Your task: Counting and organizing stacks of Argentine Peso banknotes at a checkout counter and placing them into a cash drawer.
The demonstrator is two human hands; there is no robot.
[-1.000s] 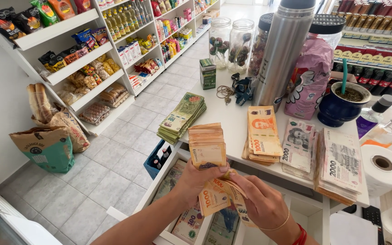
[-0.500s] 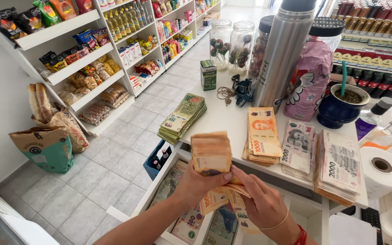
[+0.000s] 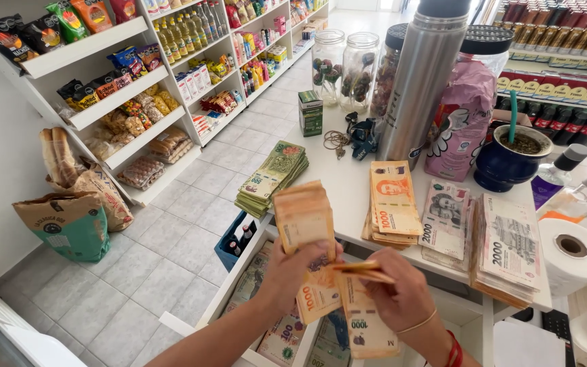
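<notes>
Right hand (image 3: 402, 299) lowered; both grips closed on banknotes (image 3: 305, 221).

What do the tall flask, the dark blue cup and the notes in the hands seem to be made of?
Tall flask: brushed metal, probably steel; dull grey sheen.
Dark blue cup: likely glazed ceramic; glossy highlights.
Orange banknotes, fanned by left hand and right hand: printed paper; they bend.
</notes>
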